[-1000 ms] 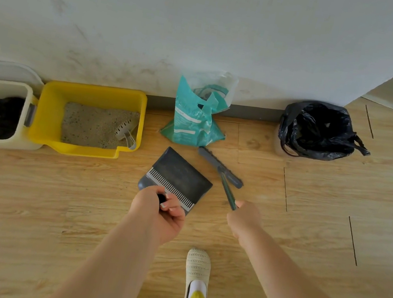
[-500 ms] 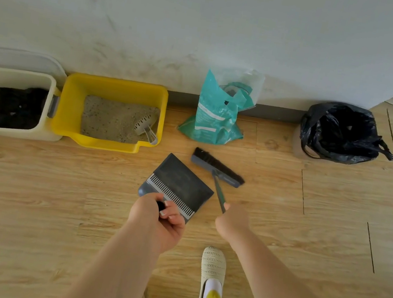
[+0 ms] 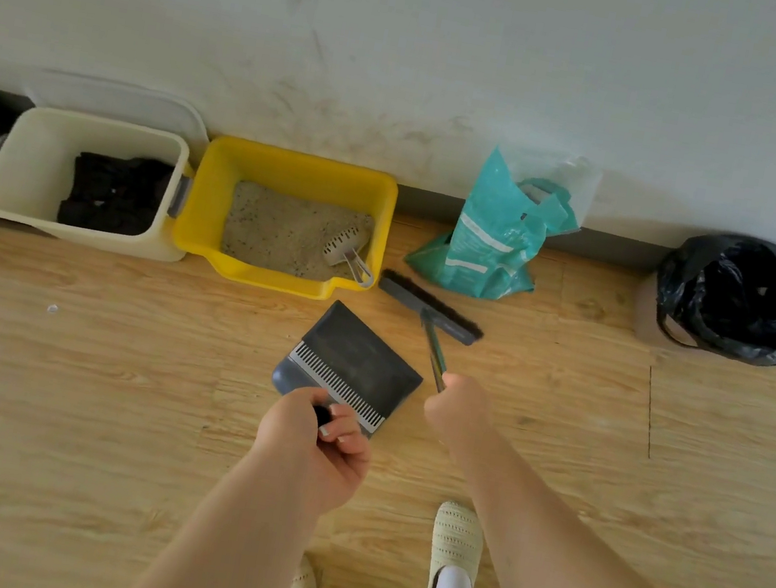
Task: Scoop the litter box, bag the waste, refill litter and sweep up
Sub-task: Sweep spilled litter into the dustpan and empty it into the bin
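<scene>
Left hand [image 3: 317, 441] grips the dustpan [image 3: 349, 364] handle; right hand [image 3: 456, 408] grips the brush [image 3: 430, 307] handle. Brush head lies just beyond the dustpan's mouth, beside the yellow litter box [image 3: 294, 165].

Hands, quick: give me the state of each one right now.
Left hand: closed in a grip on the dustpan handle.
Right hand: closed in a grip on the brush handle, bristles near the yellow litter box.
</scene>
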